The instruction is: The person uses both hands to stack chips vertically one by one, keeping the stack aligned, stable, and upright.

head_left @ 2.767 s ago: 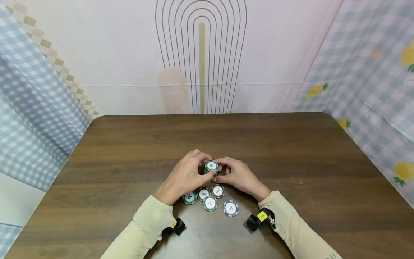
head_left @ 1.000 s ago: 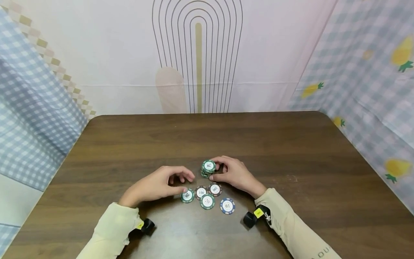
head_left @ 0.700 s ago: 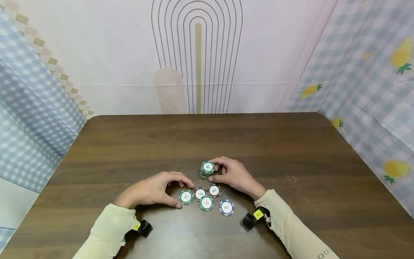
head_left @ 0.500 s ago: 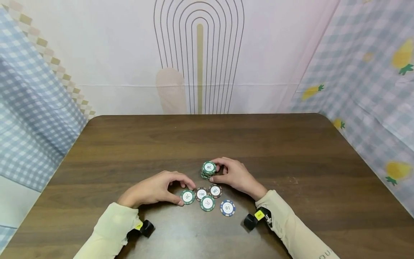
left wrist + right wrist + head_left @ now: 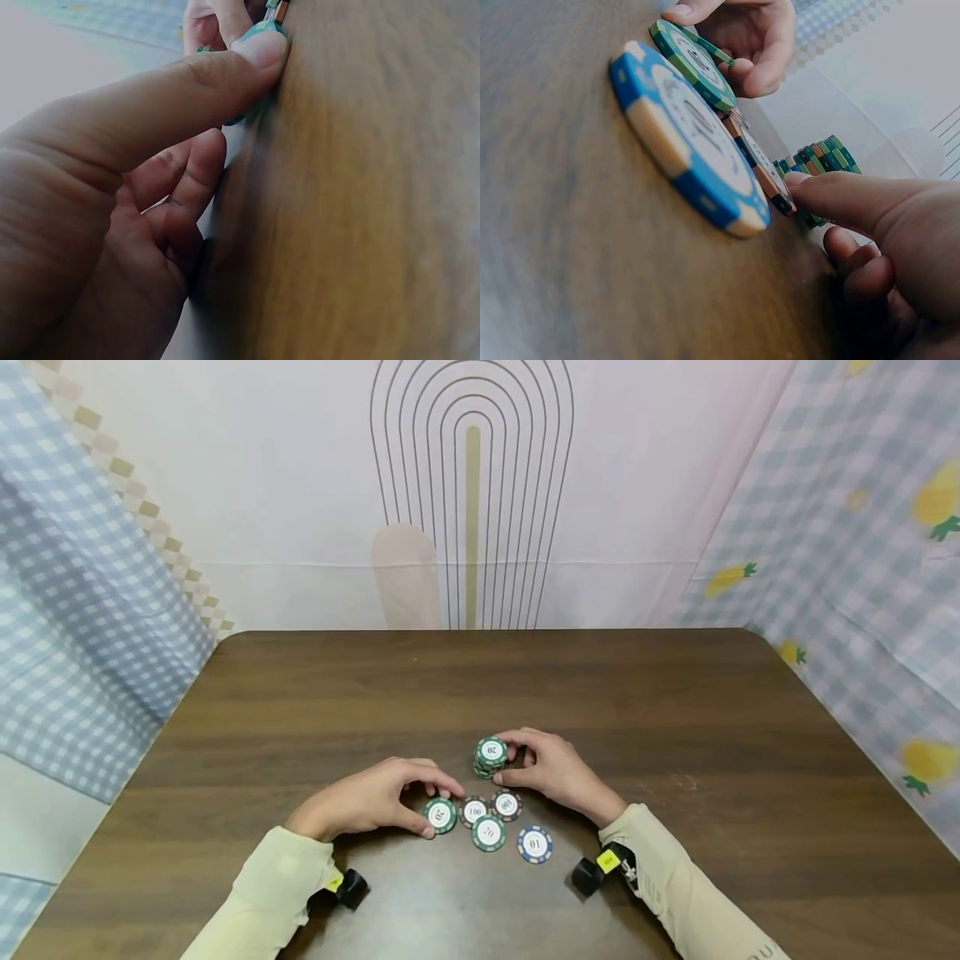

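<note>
With thumb and fingers, my left hand (image 5: 375,795) pinches the edge of a green poker chip (image 5: 440,816) marked 20. In the left wrist view, the thumb presses on a green chip edge (image 5: 265,28); most of that chip is hidden. My right hand (image 5: 558,768) holds the side of a poker chip stack (image 5: 491,753), topped by a green 20 chip. The right wrist view shows this stack (image 5: 821,159) as several layers of mixed colours, leaning slightly, with the right thumb (image 5: 832,193) in front of it.
Between the hands lie two dark 100 chips (image 5: 474,811) (image 5: 507,804), a second green 20 chip (image 5: 488,832) touching or overlapping them, and a blue 10 chip (image 5: 535,843) to the right. The wooden table (image 5: 480,685) ends at a patterned cloth backdrop (image 5: 300,510).
My left hand has left the chip stack, moved left and nearer, and come to pinch the left green chip. The right hand has stayed at the stack.
</note>
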The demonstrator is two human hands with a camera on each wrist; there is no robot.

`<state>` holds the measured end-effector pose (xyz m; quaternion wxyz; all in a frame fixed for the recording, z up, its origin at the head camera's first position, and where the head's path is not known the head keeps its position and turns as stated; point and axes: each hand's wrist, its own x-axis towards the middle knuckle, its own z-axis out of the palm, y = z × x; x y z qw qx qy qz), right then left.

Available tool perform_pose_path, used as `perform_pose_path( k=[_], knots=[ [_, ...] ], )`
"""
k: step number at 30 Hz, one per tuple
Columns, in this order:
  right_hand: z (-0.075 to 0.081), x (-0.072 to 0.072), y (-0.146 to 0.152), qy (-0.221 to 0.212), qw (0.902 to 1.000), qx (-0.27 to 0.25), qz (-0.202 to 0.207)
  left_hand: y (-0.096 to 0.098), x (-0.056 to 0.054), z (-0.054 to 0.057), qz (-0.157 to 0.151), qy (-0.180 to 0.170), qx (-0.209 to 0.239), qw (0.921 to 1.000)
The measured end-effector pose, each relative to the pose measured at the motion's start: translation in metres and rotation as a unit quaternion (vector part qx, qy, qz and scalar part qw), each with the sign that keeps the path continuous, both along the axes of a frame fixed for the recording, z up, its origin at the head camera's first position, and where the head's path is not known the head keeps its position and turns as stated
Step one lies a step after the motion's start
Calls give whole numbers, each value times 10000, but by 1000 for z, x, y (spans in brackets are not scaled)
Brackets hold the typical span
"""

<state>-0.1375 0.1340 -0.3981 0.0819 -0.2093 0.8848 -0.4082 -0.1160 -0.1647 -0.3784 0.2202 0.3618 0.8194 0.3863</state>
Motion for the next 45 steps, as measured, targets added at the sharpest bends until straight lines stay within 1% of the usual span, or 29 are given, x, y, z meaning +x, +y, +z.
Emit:
perform_pose_path(
  k=[5, 8, 11, 12, 15, 18, 20, 24, 27, 31, 37, 40, 45],
  knots=[
    [0, 0, 2, 30, 10000, -39, 37, 1, -2, 0, -26, -31, 15, 10000],
    [1, 0, 3, 79, 9999, -71, 35, 2, -2, -2, -70, 17, 127, 9999],
    [1, 1, 3, 102, 9999, -87, 52, 3, -2, -2, -43, 56, 186, 9998],
    [0, 0, 2, 107, 9999, -86, 56, 3, -2, -2, -30, 123, 174, 9998],
    [0, -1, 1, 95, 9999, -67, 65, 2, -2, -1, 79, 318, -65, 9994],
    [0, -2, 0, 113, 9999, -39, 55, 1, -2, 0, 122, 467, -270, 9985],
    [0, -2, -1, 128, 9999, -14, 46, 1, -1, 0, 158, 414, -293, 9986],
    [-1, -2, -1, 120, 9999, -11, 86, 1, 0, -1, 190, 268, -168, 9993],
    [-1, -1, -1, 116, 9999, -40, 73, 1, 0, -2, 155, 277, -99, 9994],
    [0, 0, 0, 150, 9999, -55, 39, 2, -2, 0, 138, 365, -162, 9991],
    [2, 0, 0, 124, 9999, -44, 43, 3, -2, 1, 127, 614, -270, 9977],
    [2, 0, 0, 117, 9999, -58, 45, 6, -1, 3, 137, 765, -411, 9961],
    [1, 0, 0, 71, 9999, -68, 48, 9, 2, 3, 150, 1032, -576, 9929]
  ],
)
